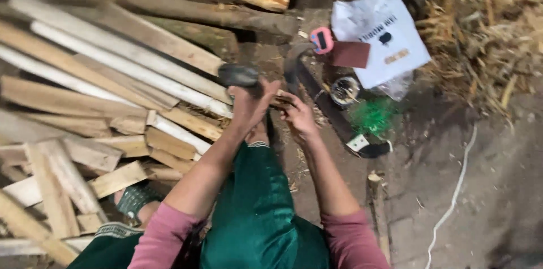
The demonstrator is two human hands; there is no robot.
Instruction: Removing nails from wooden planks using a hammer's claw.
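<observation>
My left hand is closed around the handle of a hammer, whose dark head sticks up over the wood pile. Right beside it, my right hand pinches a small piece of wood on the dirt floor; motion blur hides its exact shape. Both forearms reach forward over my green-clad knee.
A pile of wooden slats fills the left side. Ahead lie a pink tape measure, a white plastic bag, a round tin, a green mesh bundle and a long black tool. Straw is heaped at the right. A white cord crosses the floor.
</observation>
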